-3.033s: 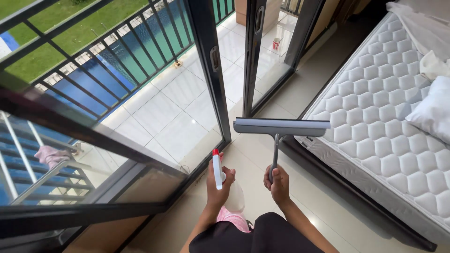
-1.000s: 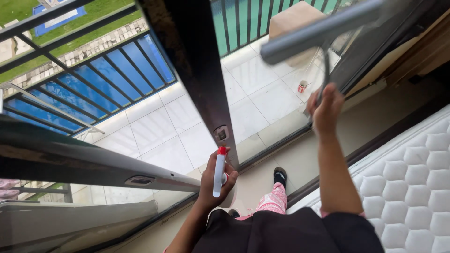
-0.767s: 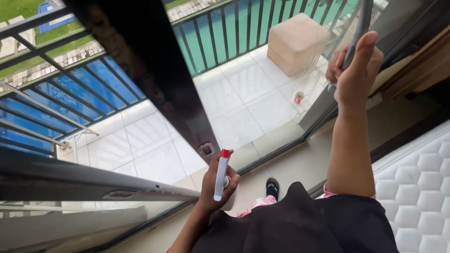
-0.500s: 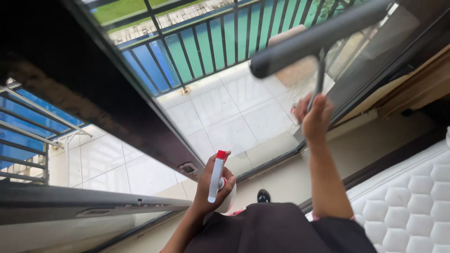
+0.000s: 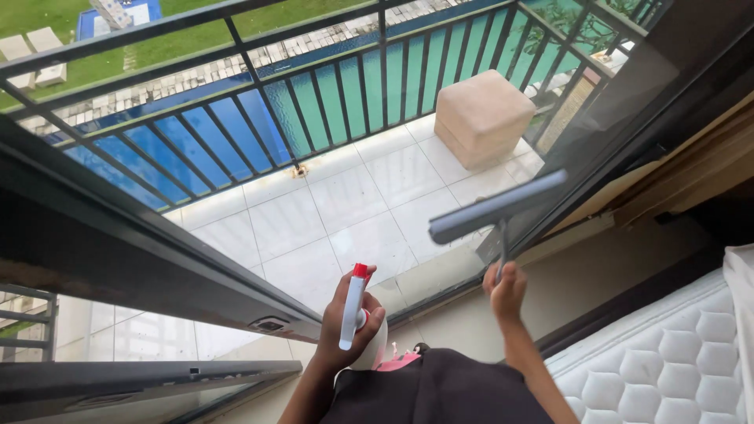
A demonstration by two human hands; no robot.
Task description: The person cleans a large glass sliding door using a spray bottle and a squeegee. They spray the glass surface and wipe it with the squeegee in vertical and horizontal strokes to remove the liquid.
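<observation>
Left hand [image 5: 345, 334] is wrapped tight around a white spray bottle [image 5: 353, 318] with a red cap, held upright at waist height, nozzle end up. Bottle sits just in front of the glass door [image 5: 353, 204], not touching it as far as I can tell.

Right hand [image 5: 506, 289] is closed around the thin handle of a squeegee [image 5: 496, 206]. Handle runs up from the fist; the grey blade is tilted, right end higher, and lies against or very close to the glass pane, can't tell which. Hand is raised higher than the left one, the two well apart.

Dark door frame [image 5: 141, 259] cuts diagonally across the left of the view. Beyond the glass: white tiled balcony floor [image 5: 314, 220], dark metal railing [image 5: 314, 94], a beige cube stool [image 5: 483, 118] standing near the railing on the right side. Blue pool water and grass show through the bars.

Inside, a quilted white mattress [image 5: 667, 369] fills the lower right corner, near the right arm. Beige floor runs between the mattress and the door track.
</observation>
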